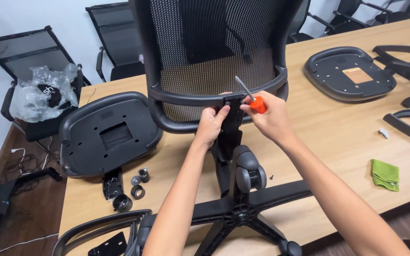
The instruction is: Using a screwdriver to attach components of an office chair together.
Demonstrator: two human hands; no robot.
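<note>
Screwdriver [251,98] (orange handle) in right hand [271,121]; left hand [210,125] steadies bracket [233,111].

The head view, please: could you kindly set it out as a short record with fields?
Surface: light wooden table
Left hand: grips the black metal bracket under the black mesh chair back
Right hand: holds an orange-handled screwdriver, its shaft pointing up and to the left
Foreground: black five-star chair base
Left: black plastic seat pan
Right: folded green cloth
</note>
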